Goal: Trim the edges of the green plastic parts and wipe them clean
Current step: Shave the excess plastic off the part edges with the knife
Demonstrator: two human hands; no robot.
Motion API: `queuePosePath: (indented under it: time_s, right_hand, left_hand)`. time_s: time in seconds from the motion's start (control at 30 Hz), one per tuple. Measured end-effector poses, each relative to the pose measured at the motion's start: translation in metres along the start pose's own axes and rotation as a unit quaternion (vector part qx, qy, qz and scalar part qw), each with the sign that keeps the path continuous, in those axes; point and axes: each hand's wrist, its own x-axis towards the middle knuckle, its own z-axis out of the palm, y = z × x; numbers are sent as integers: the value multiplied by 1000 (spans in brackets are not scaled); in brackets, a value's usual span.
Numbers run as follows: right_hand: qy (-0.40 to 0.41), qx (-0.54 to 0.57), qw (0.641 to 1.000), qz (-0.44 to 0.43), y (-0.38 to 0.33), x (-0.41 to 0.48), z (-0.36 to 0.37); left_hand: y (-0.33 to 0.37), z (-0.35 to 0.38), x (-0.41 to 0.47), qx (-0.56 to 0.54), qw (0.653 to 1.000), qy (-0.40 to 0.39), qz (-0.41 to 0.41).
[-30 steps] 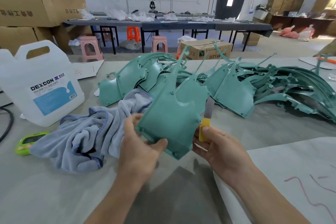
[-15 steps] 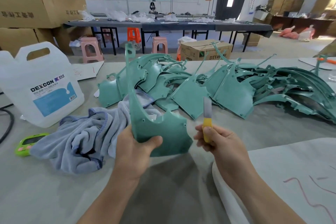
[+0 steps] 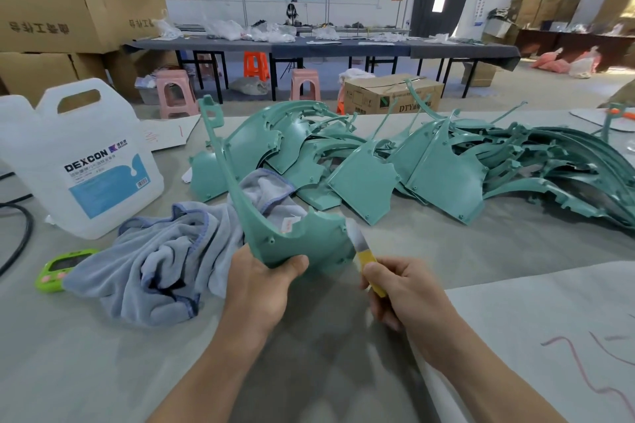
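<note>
Above the grey desk [image 3: 86, 354], the left hand [image 3: 261, 285] grips a curved green plastic part with a long thin arm [image 3: 302, 240] at its lower edge, thumb in front, and holds it upright. The right hand [image 3: 402, 292] closes its fingers around a small knife with a yellow handle [image 3: 366, 257]; the blurred blade lies at the part's right edge. Behind, a large pile of similar green plastic parts [image 3: 446, 168] lies on the desk. A crumpled light blue cloth [image 3: 165, 251] lies left of the held part, near a white plastic jug with a blue label [image 3: 79, 161] and a small green timer [image 3: 60, 268].
</note>
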Motion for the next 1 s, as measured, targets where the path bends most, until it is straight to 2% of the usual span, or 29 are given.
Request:
queuePosePath:
  time_s: [0.07, 0.13, 0.2, 0.27, 0.33, 0.4, 0.43, 0.53, 0.6, 0.63, 0.73, 0.77, 0.87, 1.0]
  right_hand:
    - [53, -52, 997, 2, 2, 3, -6]
    - [70, -33, 997, -19, 0, 3, -9]
    - [31, 27, 998, -39, -4, 0, -6]
    - [-2, 22, 999, -39, -4, -2, 0]
    - [31, -53, 998, -29, 2, 3, -1]
    - [92, -164, 982, -23, 7, 9, -8]
    - [110, -176, 978, -24, 8, 11, -11]
    - [77, -34, 996, -42, 4, 5, -9]
    - [30, -2, 999, -40, 2, 3, -2]
    - [28, -25, 999, -29, 3, 4, 0]
    - [103, -156, 982, 1, 9, 12, -5]
    - [115, -168, 979, 4, 10, 13, -7]
    - [95, -74, 993, -3, 7, 11, -11]
    - [84, 34, 994, -63, 1, 6, -4]
  left_hand:
    - [0, 1, 0, 3, 1000, 1, -2]
    - [0, 1, 1, 13, 1000, -1, 5]
    - [1, 1, 1, 24, 1000, -5, 14]
    - [1, 0, 0, 25, 1000, -6, 17]
    - [1, 0, 0, 18, 1000, -6, 15]
    - [1, 0, 0, 18, 1000, -4, 15]
    - [0, 0, 0, 18, 1000, -2, 14]
    - [-1, -1, 3, 20, 1000, -5, 21]
    - [-2, 0, 3, 21, 999, -3, 26]
    - [-2, 0, 3, 18, 999, -3, 27]
    - [-4, -2, 3, 11, 1000, 2, 23]
    - [-5, -2, 4, 7, 1000, 13, 16]
    - [-6, 1, 6, -46, 997, 44, -32]
    - [7, 4, 6, -232, 965, 30, -119]
